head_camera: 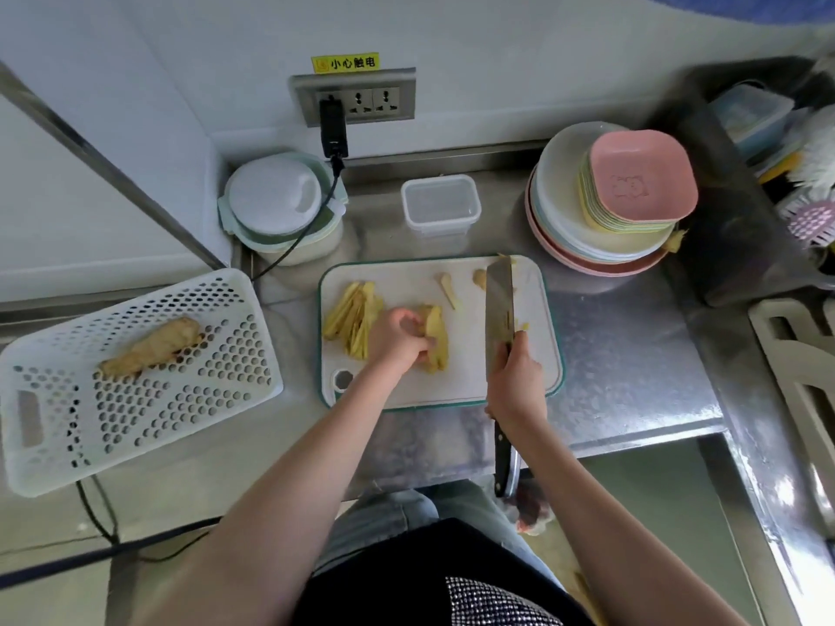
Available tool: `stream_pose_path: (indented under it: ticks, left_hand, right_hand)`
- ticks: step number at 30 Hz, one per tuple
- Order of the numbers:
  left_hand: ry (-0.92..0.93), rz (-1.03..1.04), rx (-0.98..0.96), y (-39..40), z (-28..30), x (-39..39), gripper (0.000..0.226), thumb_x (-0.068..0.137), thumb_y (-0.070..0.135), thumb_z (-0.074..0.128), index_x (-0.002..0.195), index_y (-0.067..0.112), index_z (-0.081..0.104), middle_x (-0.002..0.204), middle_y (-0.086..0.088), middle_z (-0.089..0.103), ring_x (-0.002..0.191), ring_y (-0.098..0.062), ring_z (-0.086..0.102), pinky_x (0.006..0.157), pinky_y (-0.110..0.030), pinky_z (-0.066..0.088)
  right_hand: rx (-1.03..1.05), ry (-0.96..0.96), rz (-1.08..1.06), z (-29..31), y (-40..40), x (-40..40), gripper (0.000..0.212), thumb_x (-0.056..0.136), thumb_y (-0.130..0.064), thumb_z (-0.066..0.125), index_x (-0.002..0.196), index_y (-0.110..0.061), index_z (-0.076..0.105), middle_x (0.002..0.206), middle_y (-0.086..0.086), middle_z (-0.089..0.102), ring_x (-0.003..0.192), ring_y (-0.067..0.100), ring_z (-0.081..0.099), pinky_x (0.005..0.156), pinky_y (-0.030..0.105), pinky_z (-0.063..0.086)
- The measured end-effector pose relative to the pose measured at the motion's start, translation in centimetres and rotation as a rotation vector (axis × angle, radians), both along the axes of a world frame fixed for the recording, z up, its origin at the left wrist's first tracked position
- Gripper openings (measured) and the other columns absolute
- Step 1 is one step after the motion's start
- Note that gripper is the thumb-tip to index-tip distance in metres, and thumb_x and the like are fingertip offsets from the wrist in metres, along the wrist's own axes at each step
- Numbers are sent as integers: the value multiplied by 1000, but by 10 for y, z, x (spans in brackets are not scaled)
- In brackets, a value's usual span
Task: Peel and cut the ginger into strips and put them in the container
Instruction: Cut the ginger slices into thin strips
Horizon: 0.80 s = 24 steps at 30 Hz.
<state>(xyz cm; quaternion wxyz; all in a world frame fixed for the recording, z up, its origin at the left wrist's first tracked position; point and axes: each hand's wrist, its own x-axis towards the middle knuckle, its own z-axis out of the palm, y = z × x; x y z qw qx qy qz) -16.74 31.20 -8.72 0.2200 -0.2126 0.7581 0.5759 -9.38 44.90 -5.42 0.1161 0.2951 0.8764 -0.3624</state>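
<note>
Left hand [397,338] on the board [533,354], fingers curled over a stack of peeled ginger slices [436,338], pinning them down. Right hand [515,381] wrapped tight round the handle of a cleaver [499,305]; blade standing on edge just right of the slices, apart from them, black handle end poking out below the wrist. Cut strips [352,320] heaped at the board's left end, just beside the left hand. Two small trimmings [447,286] near the board's far edge. Container [440,205], clear and lidless, on the steel counter [632,354] just behind the board, nothing seen inside. One unpeeled ginger root [151,347] lying in a white perforated basket [135,422] well to the left. Yellow label [345,63] on the wall above the socket [352,99], reading "小心触电". Black plug in the leftmost outlet. Stack of plates [596,219] at the right, topped by a pink square dish [641,183] with an embossed motif, too faint to read.
</note>
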Motion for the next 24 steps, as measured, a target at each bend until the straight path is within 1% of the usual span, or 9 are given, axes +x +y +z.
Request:
stream_pose_path:
  ticks: [4, 8, 10, 12, 14, 16, 18, 21, 24]
  left_hand:
    - [-7, -32, -83, -4, -5, 4, 34, 67, 1, 81, 86, 11, 55, 79, -8, 60, 62, -22, 60, 52, -32, 56]
    - [-7, 4, -106, -8, -8, 8, 46, 68, -4, 78, 105, 8, 53, 97, -9, 58, 81, -21, 58, 41, -17, 48]
    - [34, -10, -127, -10, -10, 13, 52, 70, -1, 77, 115, 8, 54, 104, -7, 58, 87, -19, 57, 48, -14, 47]
    - [126, -100, -198, -9, -13, 17, 37, 74, 3, 72, 110, 9, 63, 101, -4, 65, 88, -16, 59, 61, -14, 43]
    - [204, -167, -217, -3, -10, 23, 18, 79, 0, 61, 91, 10, 70, 82, -2, 67, 74, -14, 57, 56, -11, 36]
    - [223, -175, -212, 2, -9, 26, 16, 80, -2, 55, 78, 8, 68, 69, 0, 60, 61, -8, 50, 50, -11, 33]
    - [239, -177, -223, 4, -9, 27, 16, 79, -2, 56, 71, 10, 64, 67, -1, 60, 60, -9, 50, 52, -15, 33]
    - [211, -141, -191, 3, -8, 25, 7, 82, 4, 62, 84, 8, 68, 82, -3, 67, 72, -12, 56, 52, -9, 36]
    - [121, 43, -146, -5, -9, 19, 17, 90, 22, 59, 99, 8, 61, 89, 0, 61, 82, -16, 57, 71, -25, 47]
  right_hand:
    - [-15, -21, 71, -3, -11, -3, 14, 101, -27, 28, 93, -17, 33, 77, 12, 53, 62, 36, 57, 52, 56, 54]
    - [-17, -66, 174, -5, -19, -2, 18, 102, -29, 27, 93, -16, 34, 74, 11, 53, 61, 35, 57, 54, 55, 55]
    - [-6, -96, 208, -6, -23, 0, 18, 103, -30, 26, 95, -15, 33, 74, 11, 53, 61, 33, 57, 57, 54, 55]
    - [-2, -114, 221, -8, -26, 1, 18, 103, -31, 25, 95, -16, 33, 75, 10, 54, 62, 33, 57, 58, 52, 56]
    - [-3, -114, 221, -10, -29, 2, 18, 103, -31, 25, 95, -17, 33, 76, 11, 55, 63, 34, 59, 59, 52, 56]
    - [4, -111, 229, -11, -32, 1, 17, 103, -30, 26, 95, -16, 33, 76, 10, 54, 64, 34, 60, 58, 53, 56]
    - [16, -107, 241, -11, -33, -1, 16, 103, -30, 27, 96, -16, 33, 76, 9, 54, 65, 33, 59, 58, 52, 56]
    - [46, -93, 223, -10, -29, -2, 15, 103, -27, 27, 98, -15, 33, 77, 11, 56, 64, 34, 59, 56, 48, 56]
    - [57, -32, 184, -7, -26, -8, 13, 103, -24, 27, 100, -14, 34, 74, 11, 55, 63, 34, 58, 53, 48, 55]
